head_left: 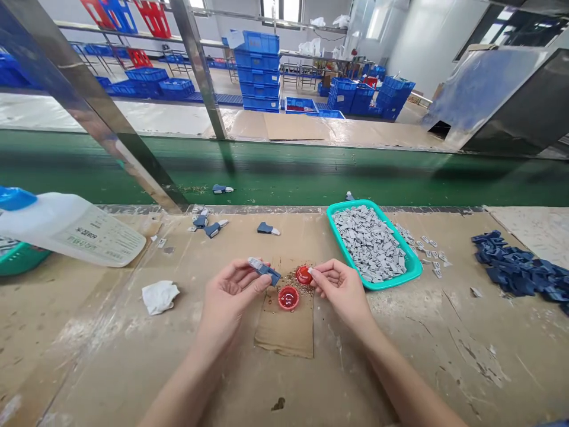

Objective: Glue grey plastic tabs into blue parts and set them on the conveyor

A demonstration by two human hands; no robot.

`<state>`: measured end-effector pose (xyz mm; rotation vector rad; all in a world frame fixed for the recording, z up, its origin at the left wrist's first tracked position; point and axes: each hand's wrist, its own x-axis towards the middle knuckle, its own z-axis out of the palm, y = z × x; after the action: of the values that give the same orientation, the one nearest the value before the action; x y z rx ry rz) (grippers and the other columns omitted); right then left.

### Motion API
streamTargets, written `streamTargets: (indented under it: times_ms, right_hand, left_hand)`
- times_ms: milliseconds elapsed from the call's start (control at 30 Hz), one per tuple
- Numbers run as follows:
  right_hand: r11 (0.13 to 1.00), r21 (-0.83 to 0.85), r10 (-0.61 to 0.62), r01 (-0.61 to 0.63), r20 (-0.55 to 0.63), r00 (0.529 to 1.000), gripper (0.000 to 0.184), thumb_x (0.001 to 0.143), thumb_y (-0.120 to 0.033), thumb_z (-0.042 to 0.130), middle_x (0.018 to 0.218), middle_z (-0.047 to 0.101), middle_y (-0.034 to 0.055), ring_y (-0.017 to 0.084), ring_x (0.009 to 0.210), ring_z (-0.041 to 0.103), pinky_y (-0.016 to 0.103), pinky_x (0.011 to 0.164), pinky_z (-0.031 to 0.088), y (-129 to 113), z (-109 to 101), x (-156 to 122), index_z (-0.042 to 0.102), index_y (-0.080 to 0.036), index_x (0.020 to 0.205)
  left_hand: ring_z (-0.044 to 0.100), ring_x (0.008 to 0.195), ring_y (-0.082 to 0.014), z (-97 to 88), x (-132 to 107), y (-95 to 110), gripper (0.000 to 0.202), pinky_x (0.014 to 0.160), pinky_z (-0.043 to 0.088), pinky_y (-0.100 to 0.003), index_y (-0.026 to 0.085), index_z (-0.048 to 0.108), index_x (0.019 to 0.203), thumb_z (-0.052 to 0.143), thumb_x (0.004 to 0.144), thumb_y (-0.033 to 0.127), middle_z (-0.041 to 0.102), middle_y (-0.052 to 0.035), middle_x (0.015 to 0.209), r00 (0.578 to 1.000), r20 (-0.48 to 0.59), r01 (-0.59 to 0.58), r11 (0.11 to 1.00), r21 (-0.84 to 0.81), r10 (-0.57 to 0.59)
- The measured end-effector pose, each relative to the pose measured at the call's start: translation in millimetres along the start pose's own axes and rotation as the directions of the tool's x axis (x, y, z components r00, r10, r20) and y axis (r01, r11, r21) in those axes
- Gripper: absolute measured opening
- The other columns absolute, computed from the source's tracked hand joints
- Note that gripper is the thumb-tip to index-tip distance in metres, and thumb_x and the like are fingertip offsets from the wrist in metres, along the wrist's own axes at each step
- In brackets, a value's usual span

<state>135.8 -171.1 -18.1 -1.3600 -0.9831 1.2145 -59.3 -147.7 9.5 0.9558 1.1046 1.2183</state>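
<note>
My left hand (235, 290) is closed on a dark blue plastic part (272, 275) that has a light grey piece at its upper end. Between the thumb and fingers of my right hand (340, 289) is a small light grey plastic piece (310, 271), mostly covered by the fingertips. That piece is right by the rim of a small red cup (303, 274). A second red cup (288, 298) with shiny liquid stands nearer to me. Both cups are on a cardboard piece (284, 341) spotted with brown drips.
A teal basket (413, 274) of grey pieces stands right, beyond it a pile of dark blue parts (524, 267). A white jug (89, 228) lies left, near a crumpled tissue (160, 297). Several blue parts (265, 228) lie ahead, before a green conveyor belt (284, 169). A metal post (102, 124) slants at left.
</note>
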Motion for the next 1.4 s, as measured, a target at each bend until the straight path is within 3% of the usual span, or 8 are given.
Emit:
streamTargets:
  times_ms: [300,533,767,967,1167,1300,1400]
  right_hand:
    - [0.995,0.056,0.084,-0.087,0.051,0.995,0.034,0.072,-0.045,0.075,0.066,0.066,0.0045,0.011,0.053,0.054,0.022,0.05,0.042,-2.2,-3.5,3.5,0.06,-0.015,0.077]
    - [0.971,0.192,0.096,-0.14,0.22,0.971,0.026,0.078,-0.039,0.072,0.066,0.064,0.0006,0.008,0.053,0.051,0.017,0.046,0.036,-16.7,-3.3,-11.0,0.06,-0.016,0.079]
    - [0.978,0.164,0.071,-0.131,0.331,0.941,0.023,0.08,-0.036,0.071,0.066,0.066,0.0014,0.007,0.053,0.053,0.017,0.046,0.037,-21.2,4.2,-21.4,0.061,-0.016,0.079]
    - [0.984,0.115,0.088,-0.135,0.343,0.935,0.027,0.079,-0.039,0.071,0.064,0.065,0.001,0.008,0.052,0.054,0.016,0.043,0.035,-22.4,5.3,-21.8,0.056,-0.016,0.08]
    - [0.975,0.049,0.171,-0.216,0.451,0.876,0.032,0.081,-0.044,0.067,0.055,0.059,-0.0053,0.01,0.048,0.053,0.015,0.04,0.035,-20.3,-2.0,-19.8,0.046,-0.021,0.089]
    - [0.968,0.057,0.17,-0.243,0.562,0.81,0.035,0.078,-0.046,0.069,0.064,0.063,-0.0014,0.011,0.052,0.056,0.016,0.04,0.036,-16.9,-6.7,-17.0,0.05,-0.019,0.091]
    - [0.974,0.086,0.133,-0.21,0.533,0.836,0.034,0.077,-0.044,0.07,0.069,0.064,0.0003,0.012,0.057,0.057,0.017,0.041,0.037,-18.9,-3.3,-17.9,0.052,-0.019,0.09]
  left_hand:
    - [0.068,0.088,-0.0214,2.3,-6.4,-6.6,0.035,0.081,0.056,-0.028,0.015,0.061,0.09,0.082,0.064,0.025,0.071,-0.0096,0.092,0.998,0.062,0.024,1.0,0.012,-0.025]
    - [0.069,0.079,-0.0184,14.9,-14.5,-11.3,0.033,0.071,0.059,-0.024,0.015,0.061,0.082,0.084,0.059,0.019,0.071,-0.0039,0.08,0.995,0.086,0.054,0.997,0.055,-0.058]
    - [0.069,0.074,-0.0163,20.2,-18.0,-11.7,0.033,0.066,0.06,-0.021,0.014,0.062,0.079,0.085,0.055,0.015,0.071,-0.0024,0.076,0.993,0.088,0.073,0.997,0.03,-0.076]
    - [0.07,0.07,-0.0185,23.5,-24.0,-8.5,0.028,0.064,0.061,-0.023,0.013,0.065,0.078,0.083,0.056,0.011,0.072,-0.004,0.074,0.997,0.069,0.033,0.999,0.012,-0.034]
    - [0.07,0.073,-0.0187,23.8,-29.0,-10.4,0.017,0.073,0.062,-0.025,0.017,0.072,0.076,0.08,0.062,0.01,0.071,-0.0021,0.083,0.987,0.146,-0.076,0.996,0.047,0.069]
    - [0.069,0.075,-0.0185,20.7,-25.8,-9.4,0.015,0.071,0.062,-0.025,0.019,0.074,0.076,0.078,0.065,0.01,0.071,-0.0025,0.082,0.954,0.259,-0.185,0.976,0.119,0.149]
    - [0.069,0.079,-0.021,21.8,-24.8,-8.9,0.019,0.074,0.062,-0.029,0.019,0.075,0.082,0.079,0.065,0.013,0.071,-0.0036,0.089,0.952,0.275,-0.175,0.975,0.135,0.132]
